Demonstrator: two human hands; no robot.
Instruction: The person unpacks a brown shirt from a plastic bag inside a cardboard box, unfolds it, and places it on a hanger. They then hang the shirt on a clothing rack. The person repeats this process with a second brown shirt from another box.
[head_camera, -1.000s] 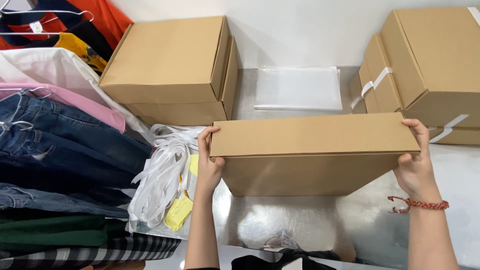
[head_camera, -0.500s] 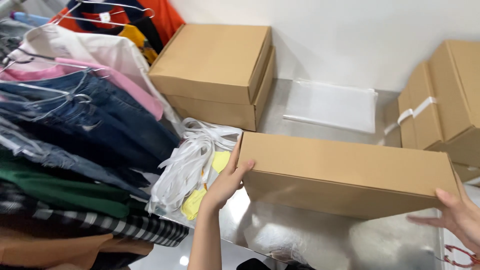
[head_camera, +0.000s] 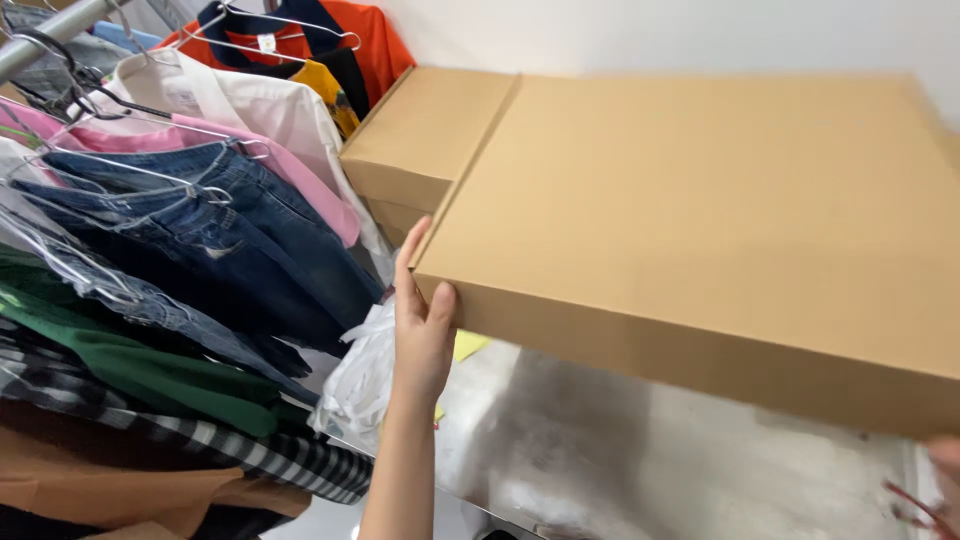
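Note:
I hold a large flat brown cardboard box (head_camera: 720, 220) lifted above the shiny metal table (head_camera: 640, 470). My left hand (head_camera: 420, 320) presses flat against the box's left end, thumb on its front edge. My right hand (head_camera: 945, 470) shows only as a sliver at the lower right corner under the box's right end, with a red bracelet at the wrist. The box fills most of the view and hides what lies behind it.
A stack of two brown cardboard boxes (head_camera: 420, 140) stands behind the held box at its left. A rack of hanging clothes (head_camera: 170, 250) fills the left side. White plastic bags (head_camera: 360, 380) and a yellow tag (head_camera: 468, 345) lie by my left wrist.
The box has risen from the table and come much nearer the camera. The view has swung left toward the clothes rack. The boxes at the right have dropped from view.

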